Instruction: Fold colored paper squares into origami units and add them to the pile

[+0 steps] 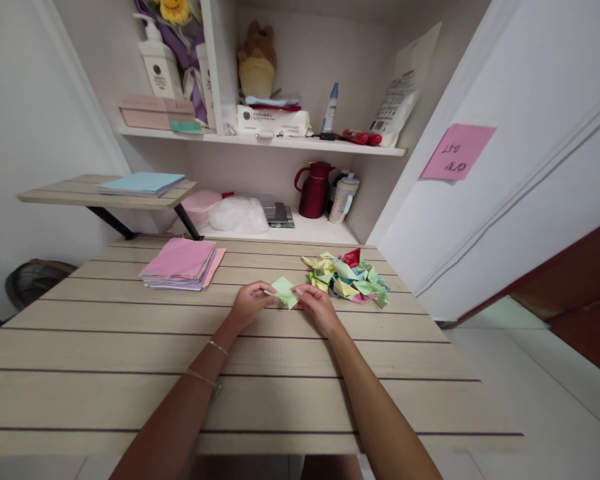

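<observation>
A small light green folded paper is held just above the middle of the table, its shape close to a diamond. My left hand pinches its left corner between thumb and fingers. On the opposite corner, my right hand grips the paper in the same way. To the right of my right hand lies a heap of folded paper boats in yellow, green, red and blue. A stack of square paper sheets, pink on top, rests to the left of my left hand.
A raised wooden shelf at the left carries blue paper sheets. Behind the slatted table stands a cabinet with a red jug, a pale tumbler and a plastic bag. A pink note sticks to the right-hand wall.
</observation>
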Motion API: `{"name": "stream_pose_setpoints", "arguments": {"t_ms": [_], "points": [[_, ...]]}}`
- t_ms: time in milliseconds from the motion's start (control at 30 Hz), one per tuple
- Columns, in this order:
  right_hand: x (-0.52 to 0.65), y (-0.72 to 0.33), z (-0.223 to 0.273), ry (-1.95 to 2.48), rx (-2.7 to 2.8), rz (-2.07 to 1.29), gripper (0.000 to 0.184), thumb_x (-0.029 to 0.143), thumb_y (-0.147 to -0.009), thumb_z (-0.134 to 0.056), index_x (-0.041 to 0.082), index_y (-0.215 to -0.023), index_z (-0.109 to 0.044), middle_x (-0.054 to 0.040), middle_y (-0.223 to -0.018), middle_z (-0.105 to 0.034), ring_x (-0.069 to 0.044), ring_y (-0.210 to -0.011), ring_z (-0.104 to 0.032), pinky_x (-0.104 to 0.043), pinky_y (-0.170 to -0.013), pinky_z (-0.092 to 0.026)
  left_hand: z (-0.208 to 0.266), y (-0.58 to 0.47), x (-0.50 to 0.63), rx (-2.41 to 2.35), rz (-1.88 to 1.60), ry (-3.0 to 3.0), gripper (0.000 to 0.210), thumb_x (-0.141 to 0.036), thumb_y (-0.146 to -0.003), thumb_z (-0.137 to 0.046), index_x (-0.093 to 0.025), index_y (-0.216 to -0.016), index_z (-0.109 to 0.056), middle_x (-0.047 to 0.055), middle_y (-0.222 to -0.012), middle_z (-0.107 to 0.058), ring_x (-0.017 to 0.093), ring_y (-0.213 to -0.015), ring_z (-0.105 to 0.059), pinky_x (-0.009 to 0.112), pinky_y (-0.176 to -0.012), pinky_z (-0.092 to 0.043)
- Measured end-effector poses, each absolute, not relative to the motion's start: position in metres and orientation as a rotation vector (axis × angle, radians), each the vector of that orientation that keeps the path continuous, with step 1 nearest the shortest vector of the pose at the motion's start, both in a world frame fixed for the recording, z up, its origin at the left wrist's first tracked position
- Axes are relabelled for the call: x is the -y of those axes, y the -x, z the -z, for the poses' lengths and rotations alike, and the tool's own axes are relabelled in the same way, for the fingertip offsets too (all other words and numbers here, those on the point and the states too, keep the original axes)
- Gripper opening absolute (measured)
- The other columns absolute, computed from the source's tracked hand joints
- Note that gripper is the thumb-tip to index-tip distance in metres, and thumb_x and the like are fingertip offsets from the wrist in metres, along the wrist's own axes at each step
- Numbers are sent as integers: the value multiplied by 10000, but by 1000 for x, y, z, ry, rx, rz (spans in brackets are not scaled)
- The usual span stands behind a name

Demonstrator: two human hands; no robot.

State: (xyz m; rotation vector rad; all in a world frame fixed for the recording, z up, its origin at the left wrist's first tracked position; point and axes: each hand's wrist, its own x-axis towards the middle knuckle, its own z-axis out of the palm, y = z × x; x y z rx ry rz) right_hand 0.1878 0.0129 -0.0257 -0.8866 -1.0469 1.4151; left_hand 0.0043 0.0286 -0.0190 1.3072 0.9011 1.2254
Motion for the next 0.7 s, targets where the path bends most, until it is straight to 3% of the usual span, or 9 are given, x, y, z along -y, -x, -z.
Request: {"name": "stream_pose_setpoints", "arguments": {"t_ms": [200,400,500,600,700], "points": [[-12,-185,34,989,1237,-1363,369,348,-516,-781,178,-808,-631,26,-626,-593,-105,-561,-518,-223,-534,-427,18,-6,-28,-1056,-1287,-1270,246,-343,-589,-713,-143,-596,-570,12,-514,-620,132,-471,-592,235,-503,-482],[-12,-183,33,939,1328,-1311,429,312,-566,-749,197,-946,-585,1,-744,-600,-102,-571,-507,-210,-515,-408,20,-8,-28,-989,-1159,-1289,440,-337,-600,-714,-138,-962,-562,-18,-526,-601,134,-471,-594,230,-482,-471],[-10,-182,30,875,1318,-1292,589,305,-586,-732,224,-1125,-508,-10,-793,-595,-127,-641,-539,-225,-551,-429,20,-9,-28,-974,-1062,-1263,486,-333,-609,-708,-120,-1018,-555,-10,-540,-605,126,-459,-584,234,-491,-465],[-9,-182,29,862,1325,-1230,710,297,-606,-725,252,-1245,-420,28,-716,-544,-102,-575,-493,-214,-529,-400,18,-8,-28,-955,-1050,-1231,510,-335,-646,-672,-134,-1091,-524,-16,-537,-600,101,-413,-542,215,-454,-429],[-8,-184,27,919,1428,-1129,606,317,-631,-713,241,-1195,-504,48,-643,-482,-90,-522,-421,-215,-512,-361,17,-5,-28,-930,-1030,-1189,460,-321,-663,-647,-153,-1075,-531,-30,-509,-576,83,-377,-496,189,-407,-371]]}}
